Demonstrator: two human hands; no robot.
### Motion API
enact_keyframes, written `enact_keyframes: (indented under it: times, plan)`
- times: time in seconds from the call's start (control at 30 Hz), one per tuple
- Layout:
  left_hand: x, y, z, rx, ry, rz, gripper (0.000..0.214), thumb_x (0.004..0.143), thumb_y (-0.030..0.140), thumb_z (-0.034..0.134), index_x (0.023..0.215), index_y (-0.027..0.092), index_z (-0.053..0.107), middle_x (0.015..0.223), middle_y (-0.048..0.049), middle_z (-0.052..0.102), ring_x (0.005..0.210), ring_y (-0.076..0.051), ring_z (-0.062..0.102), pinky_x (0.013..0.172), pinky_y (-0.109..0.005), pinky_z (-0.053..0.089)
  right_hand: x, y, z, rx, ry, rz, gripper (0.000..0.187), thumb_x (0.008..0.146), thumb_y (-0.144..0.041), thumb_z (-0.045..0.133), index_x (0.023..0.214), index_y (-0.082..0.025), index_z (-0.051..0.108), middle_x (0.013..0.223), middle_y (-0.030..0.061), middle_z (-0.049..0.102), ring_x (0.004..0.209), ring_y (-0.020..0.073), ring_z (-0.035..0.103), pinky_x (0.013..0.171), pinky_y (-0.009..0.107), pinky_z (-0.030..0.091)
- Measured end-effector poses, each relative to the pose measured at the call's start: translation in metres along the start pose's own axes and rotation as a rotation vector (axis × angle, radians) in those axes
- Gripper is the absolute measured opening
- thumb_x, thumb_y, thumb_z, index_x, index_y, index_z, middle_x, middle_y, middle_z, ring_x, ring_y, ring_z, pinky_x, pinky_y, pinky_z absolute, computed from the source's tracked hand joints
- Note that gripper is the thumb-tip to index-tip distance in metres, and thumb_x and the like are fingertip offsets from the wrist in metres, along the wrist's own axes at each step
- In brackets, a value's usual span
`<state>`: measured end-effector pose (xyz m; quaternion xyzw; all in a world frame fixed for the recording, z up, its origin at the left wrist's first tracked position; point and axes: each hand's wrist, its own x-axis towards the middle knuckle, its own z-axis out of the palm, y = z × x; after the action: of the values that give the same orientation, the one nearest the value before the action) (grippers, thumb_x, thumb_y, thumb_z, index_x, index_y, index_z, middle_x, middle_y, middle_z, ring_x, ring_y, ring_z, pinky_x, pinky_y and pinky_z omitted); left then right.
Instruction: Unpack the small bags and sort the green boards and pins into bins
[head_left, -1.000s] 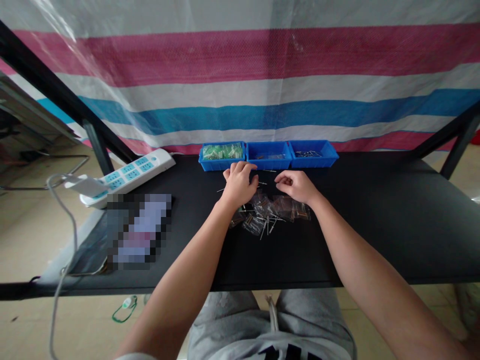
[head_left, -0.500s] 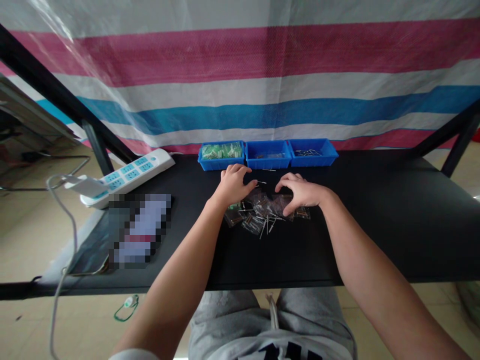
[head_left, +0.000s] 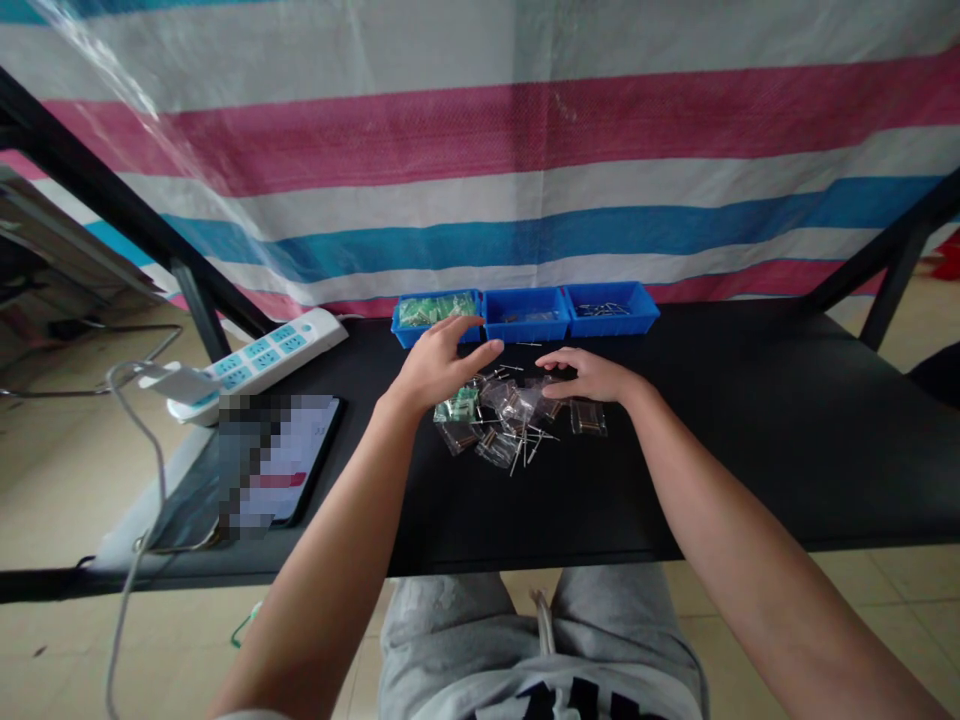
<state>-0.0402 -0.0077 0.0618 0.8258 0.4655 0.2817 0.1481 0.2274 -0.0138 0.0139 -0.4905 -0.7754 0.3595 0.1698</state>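
My left hand (head_left: 444, 368) is open above the left side of a small pile, thumb and fingers apart. Opposite it, my right hand (head_left: 589, 377) hovers open at the pile's right side with nothing visible in its fingers. Between and below them lie small clear plastic bags (head_left: 515, 402) with little brownish pieces inside. A green packet (head_left: 457, 405) sits at the pile's left, under my left hand. Thin silvery pins, which look like rivets (head_left: 534, 447), are scattered among the bags. One clear bag (head_left: 588, 418) lies apart at the right, just below my right hand.
Three blue bins stand behind the pile: a left bin (head_left: 406, 338) with green packets, a middle bin (head_left: 525, 331) with clear bags, a right bin (head_left: 616, 325) with silvery pins. A power strip (head_left: 262, 362) and a phone (head_left: 319, 440) lie left on the black table (head_left: 750, 440).
My left hand has moved left, uncovering the green packet. My right hand has lifted slightly, and the bag at the right now shows fully. The camera view has shifted a little.
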Motion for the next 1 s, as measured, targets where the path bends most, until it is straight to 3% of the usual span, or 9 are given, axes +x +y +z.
enact_keyframes:
  times: [0.1, 0.2, 0.3, 0.43, 0.6, 0.73, 0.87, 1.0]
  plan:
    - [-0.023, -0.027, 0.001, 0.120, -0.222, -0.076, 0.103, 0.069, 0.079, 0.055, 0.144, 0.010, 0.040, 0.144, -0.0202, 0.046, 0.133, -0.036, 0.045, 0.111, -0.046, 0.036, -0.013, 0.006, -0.004, 0.032, 0.018, 0.026, 0.084, 0.065, -0.054, 0.078, 0.138, -0.021, 0.051, 0.137, 0.0146, 0.053, 0.126, 0.0320, 0.050, 0.103, 0.049, 0.040]
    - [-0.052, -0.047, 0.010, 0.236, -0.376, -0.115, 0.136, 0.051, 0.087, 0.060, 0.151, 0.005, 0.020, 0.155, -0.0266, 0.024, 0.144, -0.040, 0.023, 0.117, -0.050, 0.023, -0.034, 0.007, 0.004, -0.070, 0.022, -0.043, 0.115, 0.052, -0.063, 0.081, 0.149, -0.023, 0.033, 0.157, 0.0156, 0.028, 0.143, 0.0350, 0.028, 0.115, 0.050, 0.027]
    - [-0.069, -0.046, 0.021, 0.347, -0.414, -0.064, 0.148, 0.040, 0.090, 0.061, 0.152, 0.006, 0.015, 0.158, -0.0272, 0.011, 0.146, -0.044, 0.007, 0.118, -0.057, 0.013, -0.048, 0.002, 0.023, -0.219, -0.059, -0.071, 0.138, 0.043, -0.072, 0.079, 0.155, -0.022, 0.016, 0.162, 0.0156, 0.002, 0.149, 0.0378, 0.004, 0.118, 0.053, 0.015]
    - [-0.065, -0.028, 0.038, 0.369, -0.432, -0.006, 0.150, 0.040, 0.090, 0.060, 0.152, 0.004, 0.011, 0.157, -0.0279, 0.007, 0.147, -0.043, 0.006, 0.118, -0.057, 0.011, -0.041, -0.009, 0.048, -0.387, -0.042, -0.094, 0.139, 0.046, -0.079, 0.072, 0.155, -0.019, 0.010, 0.162, 0.0164, -0.010, 0.148, 0.0384, -0.007, 0.119, 0.055, 0.005]
    - [-0.037, -0.026, 0.061, 0.321, -0.366, 0.056, 0.139, 0.047, 0.085, 0.062, 0.151, 0.004, 0.018, 0.157, -0.0272, 0.012, 0.146, -0.042, 0.013, 0.118, -0.057, 0.012, -0.007, -0.010, 0.053, -0.425, 0.082, -0.126, 0.137, 0.047, -0.082, 0.068, 0.155, -0.018, 0.014, 0.161, 0.0197, -0.003, 0.148, 0.0405, -0.005, 0.116, 0.061, 0.005]
    - [-0.010, -0.035, 0.067, 0.234, -0.346, 0.138, 0.127, 0.048, 0.077, 0.070, 0.147, 0.007, 0.031, 0.154, -0.0274, 0.025, 0.143, -0.041, 0.026, 0.117, -0.056, 0.018, 0.012, -0.002, 0.046, -0.356, 0.123, -0.180, 0.130, 0.046, -0.081, 0.071, 0.151, -0.015, 0.030, 0.158, 0.0229, 0.018, 0.147, 0.0401, 0.012, 0.117, 0.056, 0.018]
    - [0.007, -0.041, 0.063, 0.145, -0.283, 0.243, 0.106, 0.046, 0.068, 0.078, 0.132, 0.012, 0.053, 0.138, -0.0224, 0.052, 0.128, -0.038, 0.048, 0.111, -0.050, 0.034, 0.020, 0.005, 0.041, -0.298, 0.187, -0.232, 0.113, 0.049, -0.075, 0.075, 0.140, -0.014, 0.049, 0.147, 0.0226, 0.042, 0.140, 0.0396, 0.032, 0.114, 0.056, 0.027]
    - [0.009, -0.042, 0.062, 0.094, -0.227, 0.258, 0.096, 0.047, 0.064, 0.080, 0.127, 0.017, 0.057, 0.128, -0.0168, 0.060, 0.120, -0.035, 0.055, 0.107, -0.048, 0.039, 0.022, 0.009, 0.042, -0.232, 0.265, -0.284, 0.102, 0.052, -0.070, 0.077, 0.133, -0.012, 0.056, 0.138, 0.0219, 0.051, 0.133, 0.0360, 0.042, 0.112, 0.054, 0.033]
